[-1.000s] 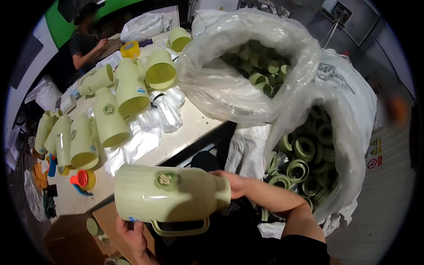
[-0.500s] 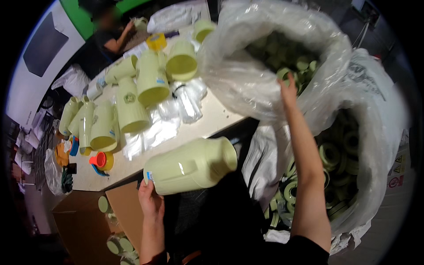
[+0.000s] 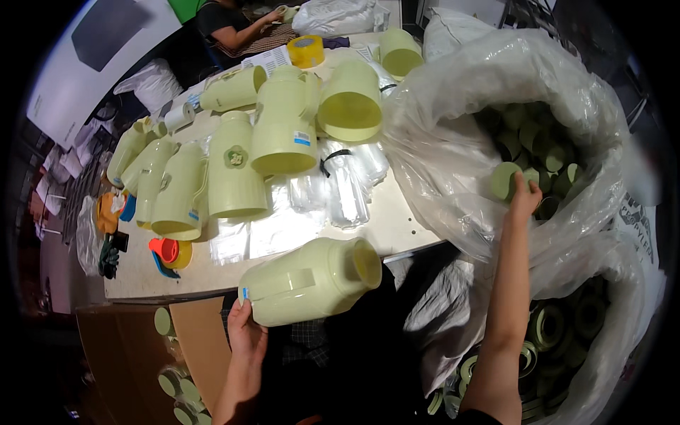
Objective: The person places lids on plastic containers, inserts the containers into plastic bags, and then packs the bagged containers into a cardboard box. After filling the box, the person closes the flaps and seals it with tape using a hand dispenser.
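Note:
A pale green thermos jug shell (image 3: 312, 280) lies on its side in front of me, its open neck toward the right. My left hand (image 3: 248, 334) grips it by the base, near a small blue sticker. At the right, my right hand (image 3: 523, 202) reaches into the mouth of a big clear plastic bag (image 3: 439, 170). Its fingers are closed on a pale green round cap (image 3: 504, 181). Several similar caps (image 3: 545, 142) fill the bag below and beyond that hand.
Several green jug shells (image 3: 237, 170) stand or lie on the white table (image 3: 397, 223), beside clear plastic sleeves (image 3: 347, 191) and yellow tape (image 3: 306, 52). A second bag holds green rings (image 3: 549, 326). A cardboard box (image 3: 120, 354) sits lower left. Another person (image 3: 234, 28) works across the table.
My right hand has a cap now tilted to show its round face, at the bag's mouth. The jug shell stays in my left hand. The whole view has shifted, with the table scene lying farther right.

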The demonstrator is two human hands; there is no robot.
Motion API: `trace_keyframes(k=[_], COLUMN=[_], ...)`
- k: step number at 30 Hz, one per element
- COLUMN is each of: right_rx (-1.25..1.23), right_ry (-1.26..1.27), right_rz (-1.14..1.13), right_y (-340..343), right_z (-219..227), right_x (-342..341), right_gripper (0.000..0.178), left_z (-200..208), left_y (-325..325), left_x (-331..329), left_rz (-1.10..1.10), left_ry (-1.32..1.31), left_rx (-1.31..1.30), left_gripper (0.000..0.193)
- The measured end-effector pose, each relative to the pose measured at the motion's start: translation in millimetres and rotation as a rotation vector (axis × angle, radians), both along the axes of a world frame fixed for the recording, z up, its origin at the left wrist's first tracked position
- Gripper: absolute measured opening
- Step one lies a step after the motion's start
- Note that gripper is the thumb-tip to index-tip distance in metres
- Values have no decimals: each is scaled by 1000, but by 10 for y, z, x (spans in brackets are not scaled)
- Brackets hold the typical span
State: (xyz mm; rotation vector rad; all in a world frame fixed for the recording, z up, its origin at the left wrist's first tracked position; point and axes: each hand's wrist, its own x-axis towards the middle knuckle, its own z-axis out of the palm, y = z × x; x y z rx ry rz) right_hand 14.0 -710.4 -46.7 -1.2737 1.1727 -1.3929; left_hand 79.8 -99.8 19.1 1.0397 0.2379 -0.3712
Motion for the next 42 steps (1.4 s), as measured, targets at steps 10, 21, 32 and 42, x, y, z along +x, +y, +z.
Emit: trace_keyframes(k=[10, 21, 32, 42], right_rx=[-17, 891, 1387, -471], right_ry=[22, -261, -601, 1168], right_rz=[1271, 1150, 1162, 339], right_y=[3314, 4062, 4828, 2864], right_z=[824, 643, 194, -207], right_x=[-687, -882, -1809, -3240], right_gripper=[60, 55, 63, 47], left_z=[-22, 673, 274, 208], left_y=[288, 545, 76, 284], left_x=[-311, -400, -489, -573], left_rz=[-162, 84, -270, -640], left_ry=[50, -1063, -374, -809], left_rx=[-31, 439, 157, 998], left_gripper=[24, 17, 62, 26])
